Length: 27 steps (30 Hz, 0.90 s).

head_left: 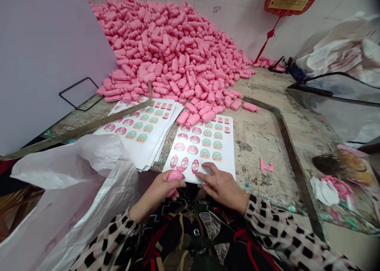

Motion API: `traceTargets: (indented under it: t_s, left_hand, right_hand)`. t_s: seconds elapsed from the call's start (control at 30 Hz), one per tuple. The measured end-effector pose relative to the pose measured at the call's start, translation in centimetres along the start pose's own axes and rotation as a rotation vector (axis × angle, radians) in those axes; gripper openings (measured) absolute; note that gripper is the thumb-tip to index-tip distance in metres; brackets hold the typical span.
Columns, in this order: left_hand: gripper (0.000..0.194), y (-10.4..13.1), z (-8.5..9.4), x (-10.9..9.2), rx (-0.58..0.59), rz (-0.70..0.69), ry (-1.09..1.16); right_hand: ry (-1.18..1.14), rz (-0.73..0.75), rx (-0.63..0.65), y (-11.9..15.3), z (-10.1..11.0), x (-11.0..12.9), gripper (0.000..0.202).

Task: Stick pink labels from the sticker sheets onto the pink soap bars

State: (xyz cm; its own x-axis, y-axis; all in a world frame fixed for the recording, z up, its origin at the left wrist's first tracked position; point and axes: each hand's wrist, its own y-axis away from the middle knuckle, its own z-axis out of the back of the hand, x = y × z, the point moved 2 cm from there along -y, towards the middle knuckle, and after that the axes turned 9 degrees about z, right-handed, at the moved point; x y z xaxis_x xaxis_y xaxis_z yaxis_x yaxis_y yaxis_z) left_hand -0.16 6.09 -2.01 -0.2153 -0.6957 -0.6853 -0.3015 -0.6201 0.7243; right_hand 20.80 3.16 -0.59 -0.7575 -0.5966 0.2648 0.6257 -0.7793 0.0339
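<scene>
My left hand (162,186) is wrapped round a small pink plastic bottle (175,176), which it holds at the front edge of a sticker sheet (227,152). Rows of pink and green printed labels cover this sheet, with oval pink ones along the bottom. My right hand (221,186) lies over the sheet's lower right corner, fingers stretched out and apart. Its fingertips are beside an oval pink label (195,166); whether they touch it I cannot tell. Several pink bottles (192,119) rest on the top of the sheet.
A big heap of pink bottles (166,45) rises against the wall. A stack of sticker sheets (142,144) lies to the left, crossed by a wooden strip (118,114). A white sack (97,172) hangs at front left. A pink scrap (266,165) and another strip (286,140) are right.
</scene>
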Motion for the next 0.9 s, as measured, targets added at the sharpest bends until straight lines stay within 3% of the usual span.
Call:
traceTargets:
  t_s: [0.27, 0.4, 0.47, 0.6, 0.7, 0.9]
  left_hand:
    - [0.039, -0.4, 0.1, 0.1, -0.036, -0.030, 0.042]
    - [0.038, -0.1, 0.4, 0.0, -0.063, -0.104, -0.035]
    - [0.034, 0.5, 0.5, -0.2, -0.111, -0.214, -0.170]
    - [0.022, 1.6, -0.1, -1.3, -0.275, -0.564, -0.583]
    - [0.025, 1.5, -1.2, -2.1, -0.273, -0.737, -0.884]
    - [0.051, 0.3, -2.5, -2.0, -0.260, -0.673, -1.343]
  right_hand:
    - [0.111, 0.017, -0.007, -0.4, -0.5, 0.2, 0.043]
    - [0.038, -0.018, -0.030, -0.7, 0.3, 0.5, 0.045]
    - [-0.063, -0.082, -0.089, -0.7, 0.9, 0.4, 0.047]
    - [-0.166, -0.338, -0.227, -1.4, 1.4, -0.6, 0.034]
    - [-0.123, -0.478, -0.237, -2.3, 1.1, -1.3, 0.032]
    - [0.034, -0.494, -0.200, -3.7, 1.1, -0.8, 0.029]
